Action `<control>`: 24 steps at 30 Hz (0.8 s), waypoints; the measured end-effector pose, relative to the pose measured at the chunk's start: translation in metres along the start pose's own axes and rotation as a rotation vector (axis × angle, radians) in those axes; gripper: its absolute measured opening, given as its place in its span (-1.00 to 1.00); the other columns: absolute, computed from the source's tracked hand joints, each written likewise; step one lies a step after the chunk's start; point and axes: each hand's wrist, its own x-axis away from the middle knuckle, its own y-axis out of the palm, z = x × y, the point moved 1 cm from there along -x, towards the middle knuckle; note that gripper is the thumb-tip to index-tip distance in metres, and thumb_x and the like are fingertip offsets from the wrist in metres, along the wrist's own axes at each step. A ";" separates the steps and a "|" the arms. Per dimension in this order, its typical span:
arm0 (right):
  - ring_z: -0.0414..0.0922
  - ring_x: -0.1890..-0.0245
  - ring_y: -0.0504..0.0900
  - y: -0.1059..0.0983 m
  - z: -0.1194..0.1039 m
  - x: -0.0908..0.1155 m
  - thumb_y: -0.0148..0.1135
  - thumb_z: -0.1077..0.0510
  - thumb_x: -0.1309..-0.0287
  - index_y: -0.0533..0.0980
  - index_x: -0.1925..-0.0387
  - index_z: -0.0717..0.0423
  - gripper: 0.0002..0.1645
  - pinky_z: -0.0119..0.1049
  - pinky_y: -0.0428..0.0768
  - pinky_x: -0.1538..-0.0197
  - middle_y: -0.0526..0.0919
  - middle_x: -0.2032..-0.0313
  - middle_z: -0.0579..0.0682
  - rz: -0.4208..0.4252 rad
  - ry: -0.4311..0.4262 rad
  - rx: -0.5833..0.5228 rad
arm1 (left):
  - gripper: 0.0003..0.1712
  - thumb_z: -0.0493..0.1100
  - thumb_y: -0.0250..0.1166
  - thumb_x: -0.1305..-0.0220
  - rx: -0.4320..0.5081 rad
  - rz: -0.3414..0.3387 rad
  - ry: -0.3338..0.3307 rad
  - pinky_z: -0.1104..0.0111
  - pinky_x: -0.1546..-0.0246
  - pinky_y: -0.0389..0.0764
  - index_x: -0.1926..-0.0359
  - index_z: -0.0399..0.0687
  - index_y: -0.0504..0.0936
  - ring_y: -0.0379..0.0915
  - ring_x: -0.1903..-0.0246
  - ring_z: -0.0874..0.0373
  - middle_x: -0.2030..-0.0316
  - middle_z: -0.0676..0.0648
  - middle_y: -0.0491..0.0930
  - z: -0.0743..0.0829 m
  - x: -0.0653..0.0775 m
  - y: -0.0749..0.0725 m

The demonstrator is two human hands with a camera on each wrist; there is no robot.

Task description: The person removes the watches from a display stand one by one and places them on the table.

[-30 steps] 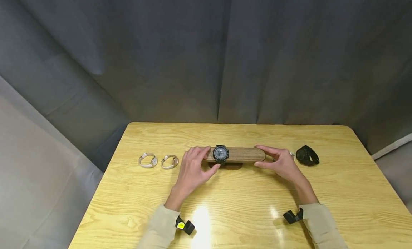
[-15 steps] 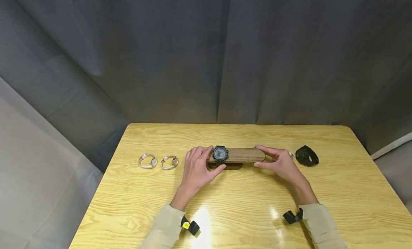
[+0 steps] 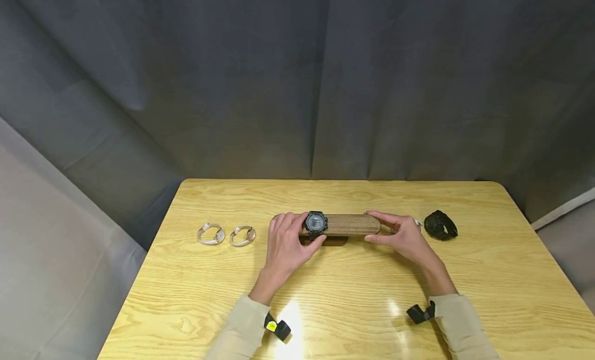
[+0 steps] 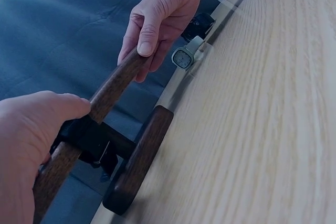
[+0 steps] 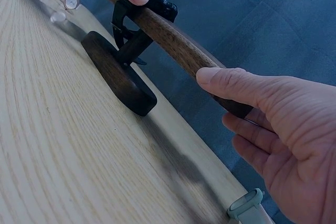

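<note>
A black digital watch is strapped around the wooden crossbar of a watch stand, left of the bar's middle. My left hand pinches this watch, index finger at the far side and thumb at the near side. In the left wrist view that thumb lies right at the watch's edge over the bar. At the other end, my right hand grips the bar's tip between thumb and fingers. The stand's dark base rests on the table below, joined by a short post. My left hand hides the bar's left end.
Two light-banded watches lie on the wooden table at the left. Behind my right hand sits a pale green square watch, mostly hidden in the head view. Farther right is a second black watch. A grey curtain hangs beyond the table.
My left hand has slid right along the bar, closing up to the black watch. The right hand keeps its hold on the bar's end, and the watch stays in place on it.
</note>
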 end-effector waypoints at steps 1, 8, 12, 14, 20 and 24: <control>0.11 -0.45 0.42 0.000 0.000 0.000 0.62 0.05 -0.11 0.57 -0.36 -0.03 -0.24 0.21 0.41 -0.40 0.60 -0.33 0.04 0.000 0.002 0.001 | -0.23 0.34 0.55 -0.08 -0.002 0.006 0.003 0.19 -0.03 0.48 -0.12 -0.11 0.74 0.47 0.19 0.06 0.31 0.04 0.57 0.000 0.000 0.000; 0.08 -0.44 0.43 0.001 0.000 0.000 0.62 0.05 -0.10 0.58 -0.35 -0.04 -0.24 0.16 0.44 -0.37 0.59 -0.33 0.03 0.004 0.002 -0.001 | -0.24 0.32 0.55 -0.09 -0.009 0.014 0.001 0.16 -0.17 0.48 -0.12 -0.13 0.74 0.51 0.14 0.05 0.28 0.02 0.61 -0.001 0.002 0.000; 0.08 -0.44 0.44 0.001 -0.001 0.001 0.62 0.06 -0.11 0.58 -0.35 -0.03 -0.25 0.15 0.44 -0.37 0.59 -0.33 0.03 0.003 -0.002 0.000 | -0.24 0.30 0.57 -0.07 0.002 0.027 0.008 0.14 -0.19 0.50 -0.11 -0.15 0.74 0.53 0.13 0.04 0.31 0.03 0.60 -0.001 0.003 0.000; 0.08 -0.43 0.44 0.000 -0.001 0.001 0.62 0.05 -0.11 0.58 -0.35 -0.04 -0.25 0.15 0.45 -0.37 0.60 -0.33 0.03 0.003 0.001 0.002 | -0.24 0.29 0.58 -0.07 0.010 0.029 0.011 0.14 -0.19 0.50 -0.11 -0.15 0.74 0.54 0.12 0.03 0.31 0.03 0.61 -0.002 0.003 0.000; 0.08 -0.44 0.43 0.000 0.000 0.000 0.62 0.02 -0.10 0.59 -0.34 -0.07 -0.26 0.16 0.46 -0.37 0.61 -0.31 0.01 0.006 0.017 0.013 | -0.23 0.26 0.63 -0.02 0.031 0.038 0.018 0.20 -0.03 0.53 -0.11 -0.16 0.74 0.56 0.10 0.04 0.35 0.04 0.60 -0.003 0.003 -0.004; 0.08 -0.43 0.44 0.000 0.001 -0.001 0.62 0.02 -0.10 0.59 -0.34 -0.07 -0.26 0.13 0.49 -0.35 0.61 -0.32 0.01 0.005 0.015 0.018 | -0.24 0.23 0.65 0.00 0.046 0.042 0.018 0.23 0.11 0.51 -0.10 -0.17 0.75 0.54 0.17 0.07 0.38 0.05 0.58 -0.007 0.003 -0.007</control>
